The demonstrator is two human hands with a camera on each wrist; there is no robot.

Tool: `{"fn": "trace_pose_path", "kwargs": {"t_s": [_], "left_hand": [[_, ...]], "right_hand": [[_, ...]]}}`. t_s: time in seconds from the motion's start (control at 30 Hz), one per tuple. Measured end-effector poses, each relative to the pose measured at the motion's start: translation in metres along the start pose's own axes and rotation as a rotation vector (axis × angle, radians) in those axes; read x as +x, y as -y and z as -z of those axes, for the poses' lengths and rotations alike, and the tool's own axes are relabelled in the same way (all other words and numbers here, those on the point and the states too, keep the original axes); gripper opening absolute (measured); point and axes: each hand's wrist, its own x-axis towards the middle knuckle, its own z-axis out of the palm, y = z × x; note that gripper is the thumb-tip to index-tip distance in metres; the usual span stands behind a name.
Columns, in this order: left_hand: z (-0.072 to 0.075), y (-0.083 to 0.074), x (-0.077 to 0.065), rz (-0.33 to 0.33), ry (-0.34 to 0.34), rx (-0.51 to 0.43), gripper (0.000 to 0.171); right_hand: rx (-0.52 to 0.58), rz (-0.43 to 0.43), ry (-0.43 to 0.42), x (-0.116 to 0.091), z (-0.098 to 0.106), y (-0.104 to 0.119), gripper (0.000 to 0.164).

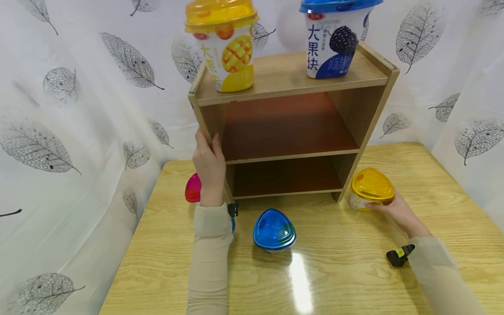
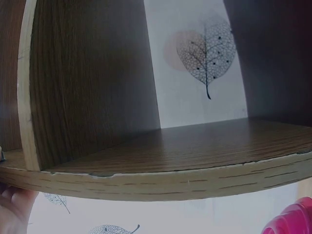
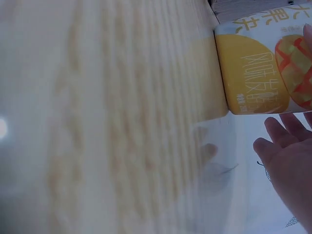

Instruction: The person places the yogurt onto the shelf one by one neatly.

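Observation:
A small wooden shelf (image 1: 291,154) stands on the table, and my left hand (image 1: 210,168) grips the front edge of its left side panel. The left wrist view shows part of that hand (image 2: 17,209) against the panel's outer face. To the right of the shelf, my right hand (image 1: 397,214) holds a yellow-lidded yogurt cup (image 1: 372,188) low at the tabletop, thumb at its front. Mango pieces are printed on this cup (image 3: 258,68) in the right wrist view. Some fingers there are cut off by the frame.
On the shelf's top board stand a yellow-lidded cup (image 1: 232,52) and a blue-lidded blackberry cup (image 1: 334,43). Another blue-lidded cup (image 1: 274,230) sits in front of the shelf. A pink lid (image 1: 193,189) and a blue item (image 1: 233,224) are partly hidden by my left arm.

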Motion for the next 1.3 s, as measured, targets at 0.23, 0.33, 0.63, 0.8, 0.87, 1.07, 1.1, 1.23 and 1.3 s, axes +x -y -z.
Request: {"fn": "trace_pose_path", "kwargs": {"t_s": [0.23,0.33,0.63,0.8,0.87,1.07,1.1,1.23,1.3], "left_hand": [[0.0005,0.0005,-0.0007,0.005,-0.003,0.004,0.035],[0.0005,0.0007,-0.0008,0.003,0.000,0.005,0.035],[-0.0001,0.0019,-0.0005,-0.007,-0.002,-0.007,0.035],[-0.0003,0.0018,-0.0008,-0.011,-0.003,-0.001,0.034],[-0.0002,0.0017,-0.0008,-0.010,-0.004,-0.005,0.034],[-0.0002,0.0012,-0.0006,-0.007,-0.002,-0.008,0.035],[-0.0002,0.0012,-0.0006,-0.006,-0.001,-0.007,0.035],[-0.0001,0.0007,-0.0001,-0.001,0.004,-0.014,0.035],[0.0002,0.0005,0.0001,0.001,0.004,-0.014,0.035]], "right_hand": [[-0.019,-0.019,-0.008,0.0002,-0.0034,0.0006,0.058],[-0.025,-0.029,-0.009,-0.0001,-0.0040,-0.0002,0.056],[-0.049,-0.039,0.007,-0.0014,-0.0025,-0.0032,0.053],[-0.063,-0.050,-0.003,-0.0015,-0.0030,-0.0034,0.053],[-0.067,-0.056,-0.008,-0.0014,-0.0033,-0.0029,0.054],[-0.060,-0.052,-0.012,-0.0017,-0.0036,-0.0009,0.056],[-0.055,-0.049,-0.012,-0.0018,-0.0036,-0.0005,0.056],[-0.044,-0.040,-0.022,-0.0022,-0.0029,0.0024,0.054],[-0.044,-0.035,-0.029,-0.0021,-0.0024,0.0050,0.053]]}}
